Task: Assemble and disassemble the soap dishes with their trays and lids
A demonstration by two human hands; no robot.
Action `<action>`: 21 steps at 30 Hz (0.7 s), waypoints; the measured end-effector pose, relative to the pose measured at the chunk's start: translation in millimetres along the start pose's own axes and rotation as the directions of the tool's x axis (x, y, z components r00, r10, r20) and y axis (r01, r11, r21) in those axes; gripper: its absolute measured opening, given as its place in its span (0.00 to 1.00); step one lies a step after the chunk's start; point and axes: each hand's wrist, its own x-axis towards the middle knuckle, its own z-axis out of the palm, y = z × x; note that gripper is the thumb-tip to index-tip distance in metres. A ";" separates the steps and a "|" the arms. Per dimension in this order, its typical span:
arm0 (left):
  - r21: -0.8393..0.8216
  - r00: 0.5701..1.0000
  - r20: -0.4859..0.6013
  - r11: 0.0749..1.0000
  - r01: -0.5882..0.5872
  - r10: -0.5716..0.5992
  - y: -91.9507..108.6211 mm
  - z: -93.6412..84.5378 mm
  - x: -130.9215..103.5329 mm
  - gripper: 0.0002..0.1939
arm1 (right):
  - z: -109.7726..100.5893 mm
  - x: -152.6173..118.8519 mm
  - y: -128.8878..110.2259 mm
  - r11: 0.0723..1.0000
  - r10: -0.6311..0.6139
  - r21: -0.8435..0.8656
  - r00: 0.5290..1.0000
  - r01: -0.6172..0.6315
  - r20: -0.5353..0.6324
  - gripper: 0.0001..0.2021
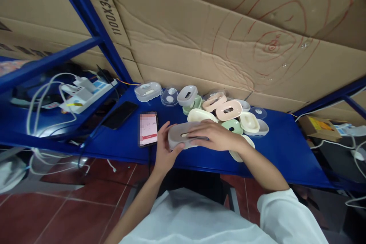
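Above the front edge of the blue table, a grey rounded soap box (177, 133) with an oval slot in its top is held between both hands. My left hand (166, 148) closes round its left end, the thumb along the near side. Across its right part lies my right hand (213, 134), fingers bent over the top and the near side; the fingertips partly hide the slot. Behind it are a cream soap dish part (201, 115), a pink slotted piece (228, 110) and a green slotted piece (233, 126). A grey slotted piece (188, 95) rests on a green one.
A lit phone (148, 129) lies left of my hands, with a dark phone (120, 114) beyond it. Clear lids (169, 96) sit near the cardboard wall (177, 38). A power strip (88, 95) with white cables stands left; a small carton (320, 127) is at right.
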 end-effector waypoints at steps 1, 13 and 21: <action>-0.025 1.000 -0.001 1.000 -0.008 0.008 -0.3 1.5 2.1 0.47 | 1.6 1.0 -4.2 0.999 -0.009 0.033 1.000 0.010 -0.008 0.15; -0.040 0.998 0.001 0.997 0.062 -0.062 -23.4 43.6 -0.2 0.40 | -35.6 6.7 60.2 0.852 0.132 -0.405 0.884 -0.333 -0.449 0.18; 0.045 0.995 -0.097 0.998 0.036 -0.031 -3.5 23.4 15.3 0.15 | -13.8 10.2 50.8 0.947 0.108 -0.274 0.969 -0.168 -0.221 0.19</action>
